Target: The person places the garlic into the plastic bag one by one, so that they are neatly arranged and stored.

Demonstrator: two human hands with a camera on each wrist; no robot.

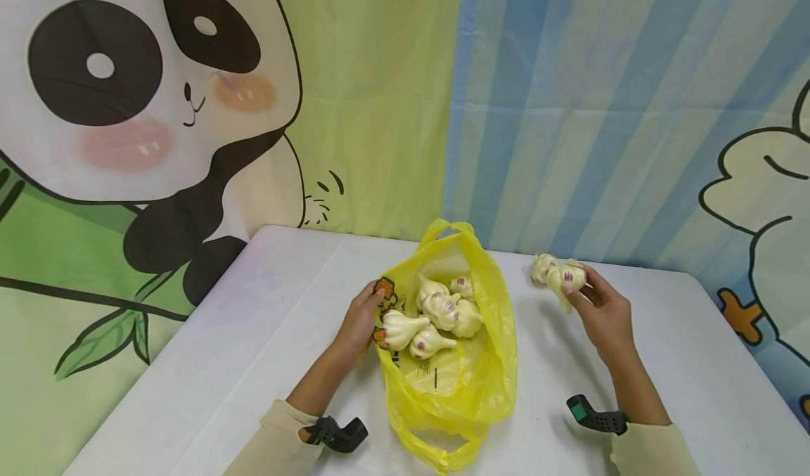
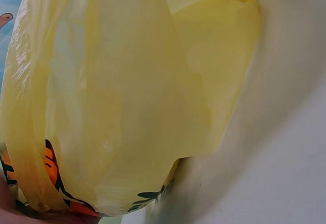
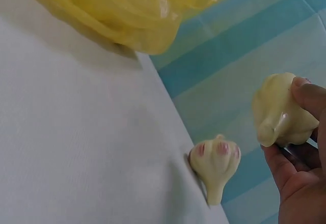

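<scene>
A yellow plastic bag (image 1: 500, 349) lies spread on the white table with its mouth facing up. Several garlic bulbs (image 1: 441, 311) sit together inside it. My left hand (image 1: 361, 321) grips the bag's left rim, thumb on the inner side beside the orange print. To the right of the bag, my right hand (image 1: 606, 314) pinches a single garlic bulb (image 3: 280, 109) between thumb and fingers, above the table. Another garlic bulb (image 3: 216, 165) rests on the table near the back edge, just behind the held one in the head view.
The white table (image 1: 683, 363) runs back to a printed cloth backdrop (image 1: 569, 110) with a panda on the left. Handle loops (image 1: 446, 455) of the bag reach toward the front. Each wrist wears a dark camera mount (image 1: 595, 416).
</scene>
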